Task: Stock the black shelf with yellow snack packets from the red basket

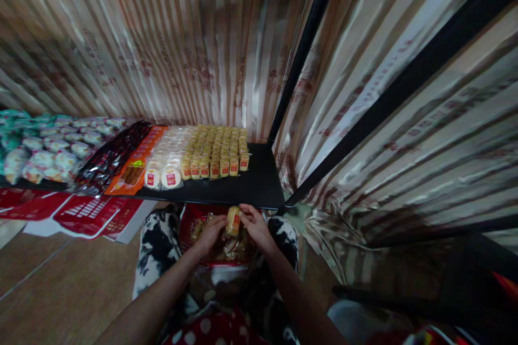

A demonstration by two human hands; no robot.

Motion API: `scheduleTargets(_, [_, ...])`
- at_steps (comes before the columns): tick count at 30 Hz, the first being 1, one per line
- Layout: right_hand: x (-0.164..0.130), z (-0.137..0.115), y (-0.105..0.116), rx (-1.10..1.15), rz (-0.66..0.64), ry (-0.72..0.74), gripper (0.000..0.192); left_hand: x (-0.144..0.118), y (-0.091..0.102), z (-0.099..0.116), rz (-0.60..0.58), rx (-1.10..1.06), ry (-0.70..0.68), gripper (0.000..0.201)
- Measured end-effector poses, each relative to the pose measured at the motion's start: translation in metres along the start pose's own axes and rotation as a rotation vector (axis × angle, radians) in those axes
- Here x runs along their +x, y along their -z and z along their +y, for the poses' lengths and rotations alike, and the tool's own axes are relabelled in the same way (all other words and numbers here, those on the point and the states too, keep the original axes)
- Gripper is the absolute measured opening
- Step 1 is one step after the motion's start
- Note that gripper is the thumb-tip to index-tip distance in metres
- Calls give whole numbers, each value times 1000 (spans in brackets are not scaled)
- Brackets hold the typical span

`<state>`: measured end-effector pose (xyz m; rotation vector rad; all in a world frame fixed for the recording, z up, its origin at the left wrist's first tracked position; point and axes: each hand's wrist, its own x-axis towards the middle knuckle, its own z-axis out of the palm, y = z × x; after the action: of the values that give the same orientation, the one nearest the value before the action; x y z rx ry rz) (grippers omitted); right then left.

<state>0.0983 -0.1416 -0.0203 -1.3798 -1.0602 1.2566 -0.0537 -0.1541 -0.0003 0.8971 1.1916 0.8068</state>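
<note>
Between my two hands is a small wrapped snack pack (233, 221), yellowish with a red and orange label. The fingers of my left hand (213, 230) close on its left side, while my right hand (254, 225) pinches its upper right edge. Below them, a red basket (185, 229) between my knees holds several similar clear-wrapped packs (230, 250). Just beyond my hands, matching yellow packs (214, 159) stand in rows on a black shelf (259, 172), labels facing me.
Left of the yellow packs lie round white packs (171, 177), an orange bag (128, 178), dark wrapped packs (109, 159) and white-and-green bags (52, 145). Black posts (303, 48) rise at the shelf's right end before a striped curtain (182, 38). Red printed boxes (89, 213) sit under the shelf.
</note>
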Motion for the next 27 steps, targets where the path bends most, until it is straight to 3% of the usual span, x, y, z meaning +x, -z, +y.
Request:
scheduleTargets(5, [-1, -17, -1, 84, 6, -98, 43, 1, -1, 11, -72, -247, 109, 26])
scheduleTargets(11, [-2, -24, -1, 142, 20, -63, 39, 7, 3, 25, -168, -296, 212, 27])
scheduleTargets(19, [-4, -3, -2, 321, 180, -165, 45, 11, -9, 45, -73, -232, 51, 29])
scheduleTargets(22, [-4, -2, 4, 89, 146, -68, 39, 17, -15, 46, 0, -54, -25, 27])
scheduleTargets(27, [2, -25, 22, -621, 199, 369, 43, 38, -17, 61, -36, 377, -255, 19])
